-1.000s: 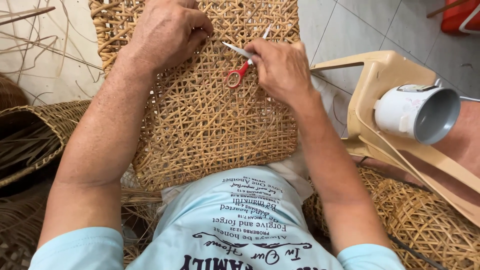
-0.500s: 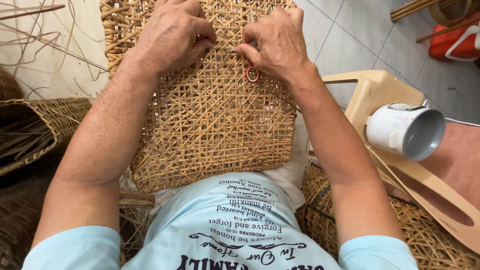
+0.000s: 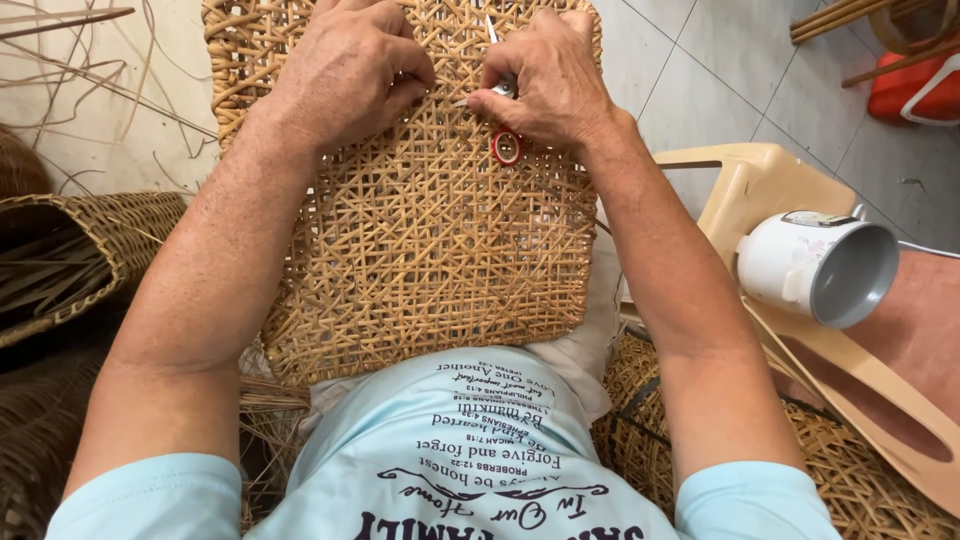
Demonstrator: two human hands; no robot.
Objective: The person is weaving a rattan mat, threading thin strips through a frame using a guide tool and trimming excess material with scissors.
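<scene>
- You sit over a pale tiled floor (image 3: 700, 70), with loose cane strands scattered at the upper left of the frame.
- Your right hand (image 3: 548, 80), top centre, is closed around small scissors (image 3: 503, 120); a second ago it held them lower and further right with the blades out in the open, and now only the red finger ring and a bit of metal show beneath your fingers.
- Your left hand (image 3: 345, 72) has kept its place, fingers curled and pinching at the weave just beside the right.
- Both hands now meet at one spot, so the cutting looks to be happening there.
- The woven cane panel (image 3: 430, 250) lies on your lap, filling the centre.
- At the right, a white mug (image 3: 815, 265) rests tipped on a beige plastic chair (image 3: 760, 185); a woven basket (image 3: 90, 240) sits at the left.
</scene>
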